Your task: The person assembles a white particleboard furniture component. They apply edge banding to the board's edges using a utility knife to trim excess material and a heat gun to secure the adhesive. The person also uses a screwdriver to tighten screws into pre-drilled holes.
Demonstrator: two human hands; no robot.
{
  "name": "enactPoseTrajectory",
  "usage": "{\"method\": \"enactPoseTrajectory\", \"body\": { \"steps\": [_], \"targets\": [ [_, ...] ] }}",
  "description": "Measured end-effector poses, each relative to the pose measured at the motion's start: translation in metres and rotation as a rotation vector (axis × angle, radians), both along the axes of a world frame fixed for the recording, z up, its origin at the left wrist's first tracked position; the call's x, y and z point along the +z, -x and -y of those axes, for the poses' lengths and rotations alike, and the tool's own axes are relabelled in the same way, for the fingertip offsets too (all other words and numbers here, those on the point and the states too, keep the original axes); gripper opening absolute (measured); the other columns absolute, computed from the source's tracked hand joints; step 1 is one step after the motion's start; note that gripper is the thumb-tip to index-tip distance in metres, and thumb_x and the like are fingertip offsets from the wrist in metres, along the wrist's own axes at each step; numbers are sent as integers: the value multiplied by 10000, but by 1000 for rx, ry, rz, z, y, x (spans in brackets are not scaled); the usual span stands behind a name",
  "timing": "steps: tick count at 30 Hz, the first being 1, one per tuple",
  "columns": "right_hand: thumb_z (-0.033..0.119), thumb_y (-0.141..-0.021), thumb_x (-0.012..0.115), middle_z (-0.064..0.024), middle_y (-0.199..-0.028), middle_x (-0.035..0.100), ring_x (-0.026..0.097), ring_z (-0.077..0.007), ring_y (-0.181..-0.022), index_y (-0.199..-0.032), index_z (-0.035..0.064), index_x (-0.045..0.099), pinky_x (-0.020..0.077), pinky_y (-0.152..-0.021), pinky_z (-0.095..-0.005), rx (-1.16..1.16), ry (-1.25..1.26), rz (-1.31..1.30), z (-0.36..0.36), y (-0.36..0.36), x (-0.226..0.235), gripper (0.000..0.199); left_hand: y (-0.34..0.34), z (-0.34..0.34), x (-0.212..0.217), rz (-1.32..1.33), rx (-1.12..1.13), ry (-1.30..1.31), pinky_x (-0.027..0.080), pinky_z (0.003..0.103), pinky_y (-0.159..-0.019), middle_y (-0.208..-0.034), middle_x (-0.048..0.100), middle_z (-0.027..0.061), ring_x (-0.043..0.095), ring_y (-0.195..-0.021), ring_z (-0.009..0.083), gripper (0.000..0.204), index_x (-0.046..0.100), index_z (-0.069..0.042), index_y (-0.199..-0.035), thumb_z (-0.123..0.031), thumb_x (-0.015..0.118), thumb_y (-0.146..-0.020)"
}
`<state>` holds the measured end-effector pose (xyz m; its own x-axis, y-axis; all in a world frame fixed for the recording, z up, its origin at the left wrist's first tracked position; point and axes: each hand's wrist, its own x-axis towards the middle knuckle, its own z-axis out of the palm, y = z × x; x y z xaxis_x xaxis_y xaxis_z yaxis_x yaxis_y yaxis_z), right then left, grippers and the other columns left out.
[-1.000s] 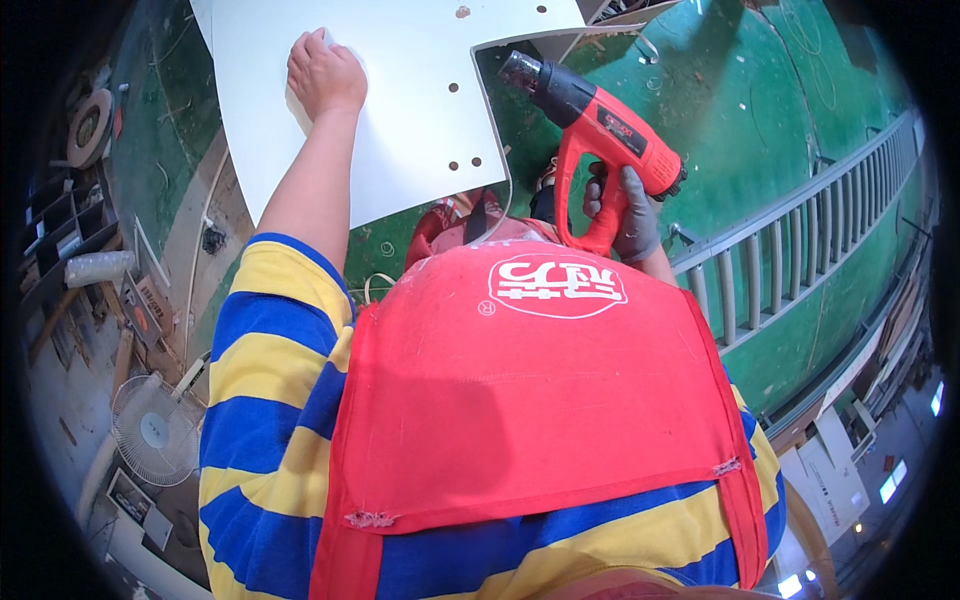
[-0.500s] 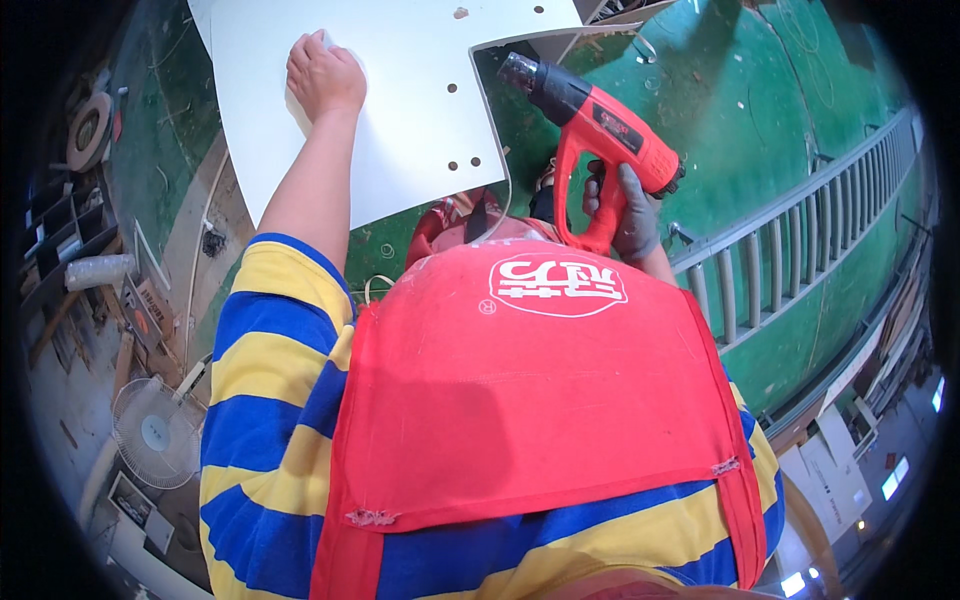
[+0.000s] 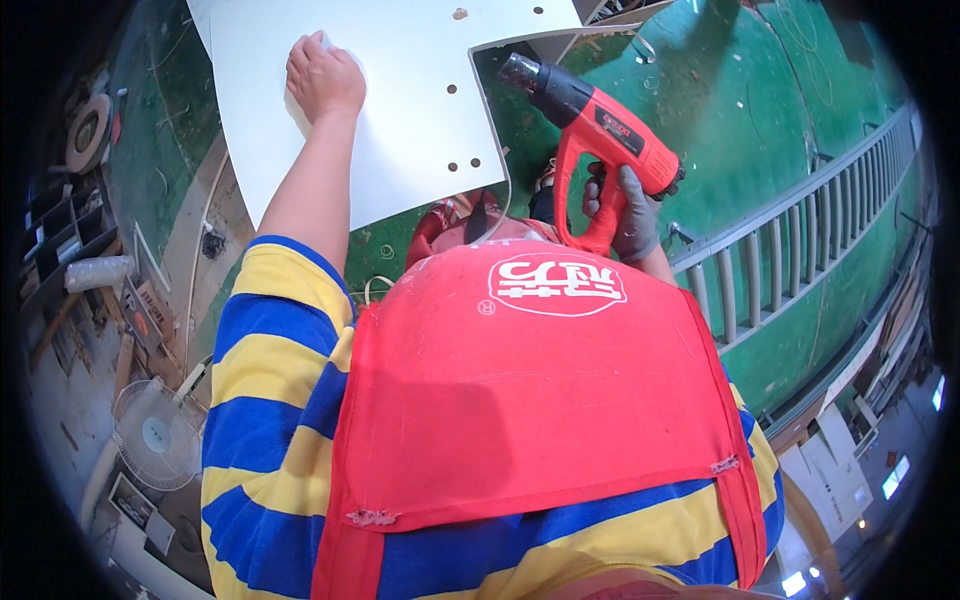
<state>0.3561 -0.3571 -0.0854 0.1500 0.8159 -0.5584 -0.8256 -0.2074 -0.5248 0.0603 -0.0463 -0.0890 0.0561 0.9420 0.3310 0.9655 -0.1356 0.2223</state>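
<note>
My bare left hand (image 3: 327,78) rests on a large white board (image 3: 405,130) with several dark round holes near its right edge. Its fingers are curled together, and a small whitish bit shows at their tips, too hidden to name. In a grey glove, my right hand (image 3: 634,215) wraps round the handle of a red and black heat gun (image 3: 628,140). The gun is held right of the board, its metal nozzle (image 3: 518,72) tilted up and to the left, apart from the board's edge.
A metal ladder (image 3: 775,262) lies along the right over the green floor (image 3: 720,110). On the left are a tape roll (image 3: 88,130), a dark divided rack (image 3: 62,225), a plastic-wrapped roll (image 3: 100,272) and a fan (image 3: 156,434). Planks and panels lie at the lower right.
</note>
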Motion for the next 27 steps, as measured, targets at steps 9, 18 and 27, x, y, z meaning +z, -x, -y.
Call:
{"method": "enactPoseTrajectory", "body": {
  "steps": [9, 18, 27],
  "targets": [
    [320, -947, 648, -121, -1044, 636, 624, -201, -796, -1246, 35, 549, 522, -586, -304, 27, -50, -61, 7, -4, -11, 425, 5, 2, -5, 7, 8, 4, 249, 434, -1148, -1426, 435, 108, 369, -1360, 286, 410, 491, -85, -1350, -223, 433, -968],
    [317, -945, 654, -118, -1058, 636, 624, -198, -778, -1246, 34, 548, 523, -583, -305, -13, -34, -11, 3, -1, -8, 426, 4, 1, -3, 0, 3, -1, 251, 440, -1146, -1417, 440, 113, 375, -1352, 291, 413, 489, -78, -1349, -224, 439, -966],
    [321, -946, 648, -116, -1051, 635, 621, -191, -773, -1232, 22, 551, 521, -570, -306, 1, -21, -50, 4, -3, -12, 425, 1, 0, -3, 12, -6, -12, 256, 446, -1140, -1408, 444, 114, 380, -1345, 293, 405, 493, -85, -1340, -225, 444, -964]
  ]
}}
